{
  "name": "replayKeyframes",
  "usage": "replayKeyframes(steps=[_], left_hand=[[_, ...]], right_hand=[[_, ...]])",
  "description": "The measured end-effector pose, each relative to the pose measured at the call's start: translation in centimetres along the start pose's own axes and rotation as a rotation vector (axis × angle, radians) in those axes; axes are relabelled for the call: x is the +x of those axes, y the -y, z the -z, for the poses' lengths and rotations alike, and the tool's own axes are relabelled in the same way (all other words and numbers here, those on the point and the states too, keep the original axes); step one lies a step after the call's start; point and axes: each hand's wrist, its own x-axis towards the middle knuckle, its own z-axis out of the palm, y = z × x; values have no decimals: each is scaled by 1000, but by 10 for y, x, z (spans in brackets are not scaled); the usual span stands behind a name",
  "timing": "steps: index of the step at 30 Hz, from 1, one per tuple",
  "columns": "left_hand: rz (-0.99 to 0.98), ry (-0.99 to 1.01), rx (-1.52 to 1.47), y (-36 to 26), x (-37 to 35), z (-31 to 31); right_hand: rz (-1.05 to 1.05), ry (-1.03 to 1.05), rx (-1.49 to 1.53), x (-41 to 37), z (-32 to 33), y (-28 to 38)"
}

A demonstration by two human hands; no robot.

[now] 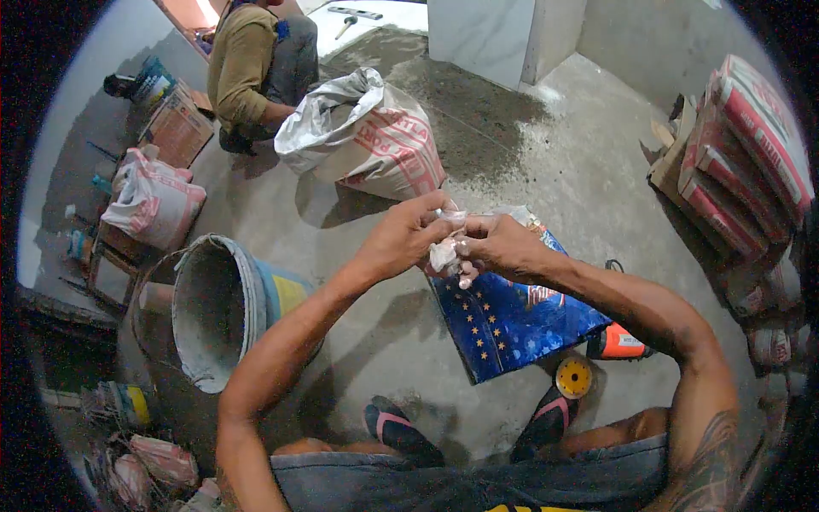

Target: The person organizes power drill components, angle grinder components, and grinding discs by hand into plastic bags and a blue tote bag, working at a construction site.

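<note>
My left hand [415,232] and my right hand [505,245] meet in front of me, fingers pinched on a small crumpled whitish plastic bag [444,254]. What the bag contains is too small to make out. Below my hands a blue printed cardboard piece [495,328] with gold stars lies on the floor. An orange power tool [621,343] rests at its right edge, and a yellow round disc [573,377] lies near my foot.
An open cement sack [397,141] stands ahead, with a crouching person [247,72] behind it. A bucket [217,311] lies tipped at left. Stacked sacks [751,162] line the right wall. A hammer [345,27] lies on the far white surface.
</note>
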Motion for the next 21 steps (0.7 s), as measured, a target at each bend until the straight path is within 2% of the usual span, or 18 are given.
replayKeyframes(steps=[2, 5, 8, 11, 14, 15, 18, 19, 21], left_hand=[[9, 20, 66, -4, 0, 1], [-21, 74, 205, 3, 5, 7], [98, 64, 125, -5, 5, 8], [211, -8, 270, -21, 2, -4], [-183, -352, 526, 10, 3, -22], [-16, -269, 432, 14, 5, -20], [237, 3, -122, 2, 4, -7], [252, 56, -127, -8, 1, -6], [88, 32, -171, 1, 3, -6]], right_hand=[[42, 18, -5, -1, -4, 4], [-14, -14, -48, -1, -11, 7], [23, -66, -201, 3, -8, -4], [65, -259, -402, 9, -1, -12], [50, -332, -340, 11, -2, -3], [79, -402, -397, 12, -4, -3], [194, -301, -93, 15, 0, -7], [209, -297, -67, 16, 3, -10], [235, -287, -13, 14, 7, -11]])
